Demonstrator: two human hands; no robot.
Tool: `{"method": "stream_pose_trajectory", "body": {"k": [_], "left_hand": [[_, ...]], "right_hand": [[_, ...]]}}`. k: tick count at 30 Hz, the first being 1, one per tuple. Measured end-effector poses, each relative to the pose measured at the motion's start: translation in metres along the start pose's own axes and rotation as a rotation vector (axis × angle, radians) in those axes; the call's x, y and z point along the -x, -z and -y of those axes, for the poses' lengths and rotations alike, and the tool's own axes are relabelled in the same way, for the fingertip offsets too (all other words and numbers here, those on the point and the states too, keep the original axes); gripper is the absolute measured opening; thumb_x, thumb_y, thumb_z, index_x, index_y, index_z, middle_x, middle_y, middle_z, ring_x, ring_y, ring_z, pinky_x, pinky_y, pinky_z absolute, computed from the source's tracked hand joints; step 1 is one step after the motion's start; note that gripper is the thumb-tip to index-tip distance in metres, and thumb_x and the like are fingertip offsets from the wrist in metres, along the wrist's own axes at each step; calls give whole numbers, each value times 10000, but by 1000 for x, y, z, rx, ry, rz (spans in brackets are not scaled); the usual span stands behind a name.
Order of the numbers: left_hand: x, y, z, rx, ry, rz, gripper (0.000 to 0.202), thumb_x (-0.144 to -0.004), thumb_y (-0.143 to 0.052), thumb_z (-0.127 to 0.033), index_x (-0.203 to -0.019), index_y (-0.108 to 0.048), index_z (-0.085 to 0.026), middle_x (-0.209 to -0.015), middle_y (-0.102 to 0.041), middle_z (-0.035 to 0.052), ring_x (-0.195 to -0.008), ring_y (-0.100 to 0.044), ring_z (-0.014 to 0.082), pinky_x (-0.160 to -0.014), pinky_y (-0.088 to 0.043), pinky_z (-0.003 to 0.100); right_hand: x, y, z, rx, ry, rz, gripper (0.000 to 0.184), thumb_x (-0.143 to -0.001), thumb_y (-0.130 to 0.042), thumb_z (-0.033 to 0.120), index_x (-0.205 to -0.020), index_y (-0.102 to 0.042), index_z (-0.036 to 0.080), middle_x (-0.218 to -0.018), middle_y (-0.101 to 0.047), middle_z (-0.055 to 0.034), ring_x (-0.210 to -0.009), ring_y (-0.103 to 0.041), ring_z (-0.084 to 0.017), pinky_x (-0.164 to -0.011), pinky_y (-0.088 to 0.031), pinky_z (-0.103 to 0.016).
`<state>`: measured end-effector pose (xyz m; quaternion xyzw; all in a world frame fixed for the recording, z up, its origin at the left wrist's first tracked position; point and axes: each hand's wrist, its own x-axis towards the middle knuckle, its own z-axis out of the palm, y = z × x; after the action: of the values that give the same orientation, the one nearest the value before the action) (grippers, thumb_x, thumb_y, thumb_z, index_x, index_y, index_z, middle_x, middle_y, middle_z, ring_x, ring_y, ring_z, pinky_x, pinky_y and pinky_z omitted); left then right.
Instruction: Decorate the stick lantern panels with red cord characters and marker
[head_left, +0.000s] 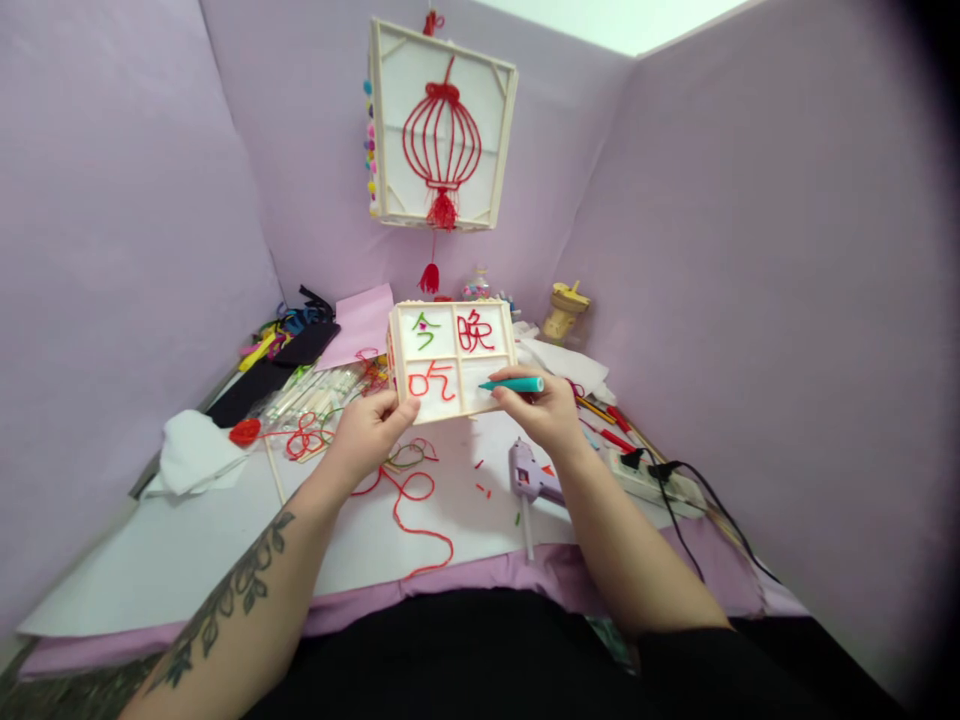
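Observation:
My left hand (376, 428) grips the lower left corner of a small wooden-framed box lantern (455, 358), thumb on its front. Its front face is split into four white panels; three bear Chinese characters, one green, one dark red and one orange-red. In my right hand (545, 408) is a teal marker pen (523, 385), its tip pointing left at the lower right panel. Whether the tip touches the panel I cannot tell. The fingers of my right hand also lie close to the box's right edge.
A larger box lantern (448, 125) with a red lantern design hangs above. A lilac hot glue gun (527, 470) lies near my right forearm, with a power strip (660, 480) and black cables at right. Red yarn (420, 530) trails over the table; craft sticks (311, 395) lie at left.

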<state>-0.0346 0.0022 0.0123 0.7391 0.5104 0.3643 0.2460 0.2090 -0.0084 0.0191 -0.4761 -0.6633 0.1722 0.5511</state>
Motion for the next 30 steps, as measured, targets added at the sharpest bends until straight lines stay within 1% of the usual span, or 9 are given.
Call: {"method": "stream_pose_trajectory", "body": {"k": [4,9,16,21,26,28,30], "left_hand": [[0,-1,1,13,2,-4,439,-826,-434,-549,-582,-406,-184,-562,-360,-34,-570,-375,117,-553,-272,254],[-1,-1,-1,26,6,3,437,-824,-435,-549,-587,-409,-184,-567,-365,-33,-572,-375,118,-553,-278,254],[0,0,-1,29,8,9,432,-825,-437,-548,-594,-421,-182,-569,-369,-33,-577,-376,117,-558,-280,252],[0,0,-1,36,4,-2,435,-821,-441,-546,-581,-402,-185,-561,-363,-33,-569,-370,116,-555,-277,254],[1,0,-2,47,13,-1,433,-819,-444,-542,-575,-391,-188,-554,-351,-35,-560,-362,113,-543,-274,250],[0,-1,-2,46,13,1,431,-819,-445,-541,-576,-391,-188,-553,-351,-36,-557,-360,112,-540,-271,249],[0,-1,-2,41,12,0,434,-820,-445,-542,-574,-388,-189,-551,-350,-37,-555,-358,112,-540,-270,248]], "right_hand": [[-1,0,-1,-18,12,12,184,-737,-666,281,-878,-738,187,-703,-665,-10,-536,-496,-108,-528,-410,-257],[-1,-1,-3,1,21,10,187,-747,-663,285,-891,-739,194,-656,-643,1,-509,-473,-103,-511,-397,-255],[-2,-1,-5,25,49,19,192,-750,-667,284,-903,-739,192,-761,-697,-22,-562,-528,-113,-565,-433,-265],[-2,-1,-3,-1,15,11,155,-736,-658,255,-849,-737,184,-662,-655,-1,-513,-480,-102,-513,-391,-253],[-3,-1,-3,13,58,28,183,-741,-665,270,-886,-739,187,-809,-710,-34,-588,-545,-120,-577,-433,-267],[-3,-1,-2,18,51,36,165,-729,-663,258,-855,-737,183,-781,-700,-31,-576,-535,-118,-569,-426,-266],[-3,0,-1,1,18,35,145,-722,-656,251,-822,-732,179,-701,-668,-16,-545,-507,-112,-541,-405,-260]]}}
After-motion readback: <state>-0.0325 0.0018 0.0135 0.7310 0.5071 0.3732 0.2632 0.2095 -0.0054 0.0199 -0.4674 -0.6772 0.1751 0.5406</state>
